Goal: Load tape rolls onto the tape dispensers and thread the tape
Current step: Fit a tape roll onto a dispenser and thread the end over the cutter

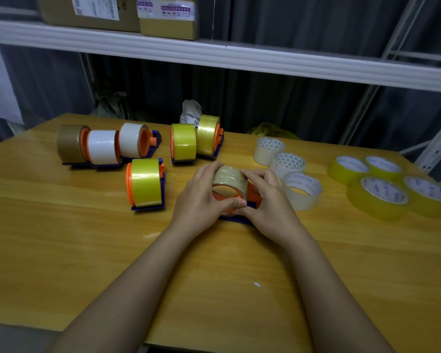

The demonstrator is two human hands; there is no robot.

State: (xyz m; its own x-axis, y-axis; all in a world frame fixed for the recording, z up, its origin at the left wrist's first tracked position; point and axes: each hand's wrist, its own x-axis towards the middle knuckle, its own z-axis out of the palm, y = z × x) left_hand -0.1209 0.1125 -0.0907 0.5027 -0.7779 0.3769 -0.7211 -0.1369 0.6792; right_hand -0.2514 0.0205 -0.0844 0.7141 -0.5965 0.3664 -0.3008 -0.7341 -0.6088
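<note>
A clear tape roll sits on an orange-and-blue tape dispenser at the middle of the wooden table. My left hand grips the roll and the orange wheel from the left, thumb at the lower rim. My right hand holds the dispenser from the right, fingers curled over the roll's top. The dispenser's base is mostly hidden by my hands.
Several loaded dispensers stand behind: brown, white and yellow rolls. Loose clear rolls and yellow rolls lie on the right. A white shelf beam with cardboard boxes runs overhead.
</note>
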